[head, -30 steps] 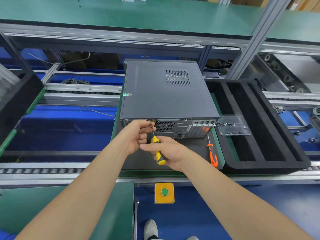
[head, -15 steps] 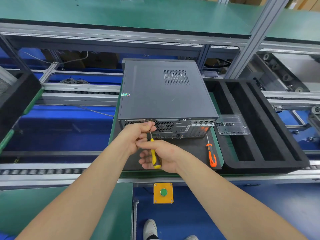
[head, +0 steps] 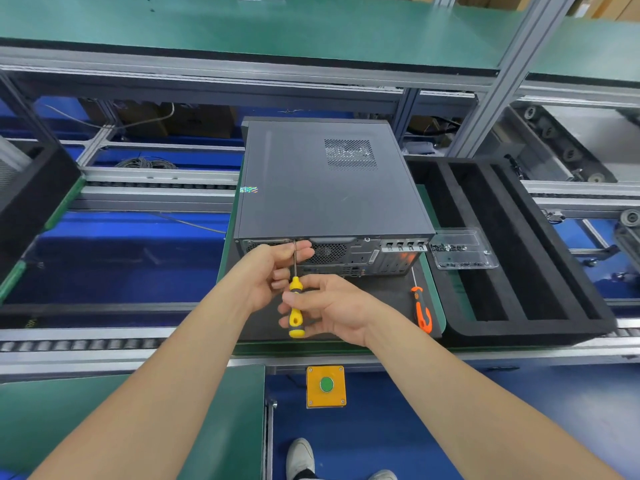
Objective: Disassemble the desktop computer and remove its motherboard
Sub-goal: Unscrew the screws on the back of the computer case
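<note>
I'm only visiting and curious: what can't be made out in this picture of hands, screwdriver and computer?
Head view:
- Motherboard: hidden inside the closed computer case.
- Where the tip of the yellow screwdriver seats: too small, crowded by the left hand.
- Small parts in the clear tray: too small to identify.

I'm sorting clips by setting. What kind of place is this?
Probably a factory disassembly-line workstation: roller conveyor rails run past the bench, a yellow push-button box is mounted below its front edge, and a desktop computer lies beside a black foam tray.
</note>
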### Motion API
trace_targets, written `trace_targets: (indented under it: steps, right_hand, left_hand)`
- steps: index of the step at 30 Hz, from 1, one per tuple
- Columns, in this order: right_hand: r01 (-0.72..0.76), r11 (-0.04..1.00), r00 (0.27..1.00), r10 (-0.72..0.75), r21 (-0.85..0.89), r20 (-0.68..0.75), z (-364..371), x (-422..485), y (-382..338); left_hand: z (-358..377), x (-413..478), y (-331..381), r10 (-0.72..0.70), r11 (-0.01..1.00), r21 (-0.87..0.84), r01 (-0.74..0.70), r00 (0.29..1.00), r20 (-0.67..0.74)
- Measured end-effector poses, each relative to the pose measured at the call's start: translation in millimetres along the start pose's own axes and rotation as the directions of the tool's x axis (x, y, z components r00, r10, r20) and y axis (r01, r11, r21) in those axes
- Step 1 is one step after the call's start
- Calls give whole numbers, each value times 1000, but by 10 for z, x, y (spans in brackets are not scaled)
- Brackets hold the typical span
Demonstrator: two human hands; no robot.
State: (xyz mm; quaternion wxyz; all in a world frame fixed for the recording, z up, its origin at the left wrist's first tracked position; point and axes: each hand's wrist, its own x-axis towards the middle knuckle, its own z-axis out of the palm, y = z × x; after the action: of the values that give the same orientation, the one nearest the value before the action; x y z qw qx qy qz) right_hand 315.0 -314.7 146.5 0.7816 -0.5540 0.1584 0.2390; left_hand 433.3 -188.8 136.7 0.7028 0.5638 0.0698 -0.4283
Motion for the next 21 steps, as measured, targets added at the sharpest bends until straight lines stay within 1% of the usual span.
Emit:
trace_targets:
  steps: [3,5,8,12,18,21]
  right_hand:
    - [7,998,995,-13,-55,-101,63,47,23]
    - [3,997,990,-13,-76,-138,82,70,27]
    - [-15,996,990,2,-86,-143,96,79,29]
    - [-37,994,985,19,-99,-174,112,70,22]
    - [-34,993,982,12,-111,-188,111,80,15]
    - [-40,999,994,37,-28,-101,104,57,-6]
  left_hand:
    - [3,-27,21,-23,998,-54,21,999,-33]
    - [13,-43,28,-41,994,-105,39,999,-26]
    - [38,-47,29,-69,985,-160,65,998,-14]
    - [60,-35,6,-75,982,-174,70,997,-24]
    - [65,-3,-7,-74,979,-195,65,997,-36]
    - [78,11,-8,-79,978,-197,67,995,-53]
